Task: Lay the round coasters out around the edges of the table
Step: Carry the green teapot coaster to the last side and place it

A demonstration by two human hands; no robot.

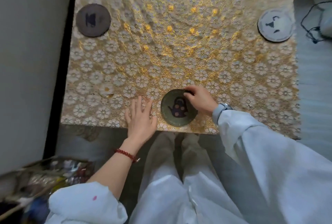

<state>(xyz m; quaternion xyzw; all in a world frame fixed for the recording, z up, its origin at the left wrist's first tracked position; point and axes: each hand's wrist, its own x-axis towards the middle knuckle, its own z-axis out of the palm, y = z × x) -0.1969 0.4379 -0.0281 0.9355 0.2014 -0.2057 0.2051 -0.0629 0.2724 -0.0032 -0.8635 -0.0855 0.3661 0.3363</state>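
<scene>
Three round coasters lie on the gold floral tablecloth [179,47]. A dark brown coaster [93,20] sits at the left edge. A pale grey coaster [275,24] sits at the right edge. A green coaster [177,110] with a dark teapot picture lies at the near edge. My right hand [199,98] pinches its far right rim with fingertips. My left hand [140,114] rests flat on the cloth just left of it, fingers spread, holding nothing.
A grey wall and dark gap run along the table's left side. A dark cord [312,26] and pale objects lie on the floor to the right. A cluttered heap [45,175] sits at the lower left. My legs stand against the near edge.
</scene>
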